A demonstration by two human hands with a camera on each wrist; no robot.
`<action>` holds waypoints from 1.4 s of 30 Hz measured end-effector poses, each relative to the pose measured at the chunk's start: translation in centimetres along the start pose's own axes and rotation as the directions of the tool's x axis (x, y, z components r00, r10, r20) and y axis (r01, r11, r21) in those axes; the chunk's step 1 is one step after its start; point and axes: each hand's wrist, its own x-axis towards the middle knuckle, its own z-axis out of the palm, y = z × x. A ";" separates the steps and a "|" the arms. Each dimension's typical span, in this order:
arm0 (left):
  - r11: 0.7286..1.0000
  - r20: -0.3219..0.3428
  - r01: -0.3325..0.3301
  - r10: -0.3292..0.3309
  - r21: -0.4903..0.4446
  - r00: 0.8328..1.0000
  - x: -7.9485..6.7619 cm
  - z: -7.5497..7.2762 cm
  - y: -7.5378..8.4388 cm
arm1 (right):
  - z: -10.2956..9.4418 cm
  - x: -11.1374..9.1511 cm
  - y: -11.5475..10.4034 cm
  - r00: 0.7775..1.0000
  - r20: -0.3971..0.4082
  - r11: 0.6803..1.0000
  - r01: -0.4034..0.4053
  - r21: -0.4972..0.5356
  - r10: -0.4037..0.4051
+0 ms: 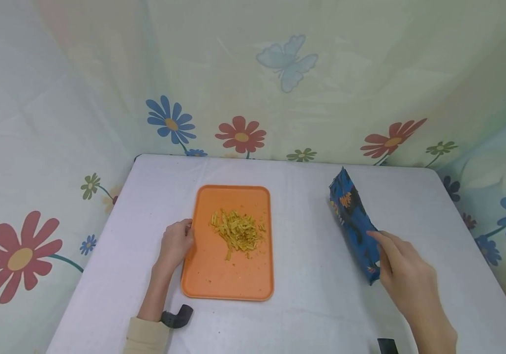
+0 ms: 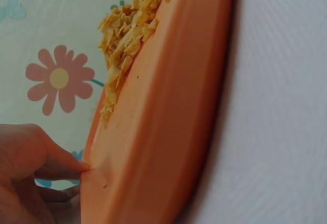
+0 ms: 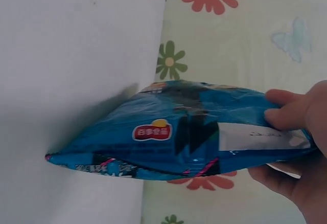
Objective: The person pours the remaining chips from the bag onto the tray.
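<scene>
An orange tray (image 1: 228,282) lies on the white-covered table, left of the middle. A loose heap of yellow, crumbled chips or strips (image 1: 237,231) sits on it, with small crumbs around. At the tray's left edge is my left hand (image 1: 176,244); in the left wrist view its thumb (image 2: 64,160) and fingers pinch the rim. My right hand (image 1: 409,275) grips one end of a blue snack bag (image 1: 354,226) on the right side. The bag looks puffed and tilted, its far end pointing toward the back. Whether the bag is opened cannot be seen.
White cloth covers the table (image 1: 306,314). A flowered curtain (image 1: 332,113) hangs behind and on both sides. Near the left wrist is a black strap piece (image 1: 177,317), and another dark piece (image 1: 387,346) shows by the right wrist.
</scene>
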 end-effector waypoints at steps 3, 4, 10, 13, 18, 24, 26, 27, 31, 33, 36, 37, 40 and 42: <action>1.000 -0.002 0.002 -0.002 0.001 1.000 0.0 0.0 0.1 | 0.2 0.2 -0.3 0.999 0.013 0.999 0.030 0.033 -0.031; 1.000 -0.002 0.003 -0.003 0.001 1.000 0.0 0.0 0.1 | 0.2 0.3 -0.4 0.999 0.027 0.999 0.037 0.037 -0.038; 1.000 0.003 0.000 0.000 -0.009 1.000 0.0 0.0 0.0 | 0.4 0.7 -1.4 0.989 0.145 0.997 0.031 0.069 -0.040; 1.000 0.001 -0.009 0.009 -0.009 1.000 0.0 0.0 0.0 | 0.8 0.8 -2.0 0.981 0.192 0.994 0.010 0.109 -0.031; 1.000 -0.001 -0.006 0.006 -0.011 1.000 0.0 0.0 0.0 | 1.6 0.9 -2.8 0.965 0.259 0.987 -0.015 0.159 -0.027; 1.000 -0.001 -0.001 0.001 -0.014 1.000 0.0 -0.1 0.1 | 2.5 0.8 -3.8 0.933 0.360 0.982 -0.049 0.180 -0.019; 1.000 -0.003 -0.001 0.001 -0.013 1.000 -0.1 -0.1 0.1 | 2.8 0.9 -4.2 0.918 0.395 0.981 -0.055 0.188 -0.024; 1.000 -0.003 -0.001 0.001 -0.013 1.000 -0.1 -0.1 0.0 | 3.0 0.9 -4.4 0.907 0.421 0.979 -0.065 0.195 -0.024; 1.000 -0.001 0.006 -0.006 -0.014 1.000 -0.1 -0.4 0.0 | 4.0 1.2 -5.5 0.833 0.554 0.970 -0.143 0.196 0.011; 1.000 -0.001 0.009 -0.009 -0.015 1.000 -0.1 -0.4 0.0 | 4.5 1.3 -5.9 0.788 0.615 0.965 -0.185 0.188 0.031; 1.000 -0.003 0.013 -0.013 -0.016 1.000 -0.1 -0.3 0.0 | 5.3 1.4 -6.2 0.744 0.667 0.961 -0.211 0.178 0.040; 1.000 -0.003 0.015 -0.015 -0.016 1.000 -0.1 -0.2 0.0 | 5.6 1.4 -6.3 0.734 0.678 0.962 -0.213 0.172 0.042; 1.000 0.001 0.016 -0.016 -0.023 1.000 -0.1 -0.2 0.0 | 6.3 1.4 -6.3 0.711 0.701 0.961 -0.229 0.155 0.057; 1.000 0.000 0.015 -0.015 -0.023 1.000 -0.1 -0.1 0.0 | 6.7 1.3 -6.4 0.696 0.714 0.958 -0.248 0.143 0.073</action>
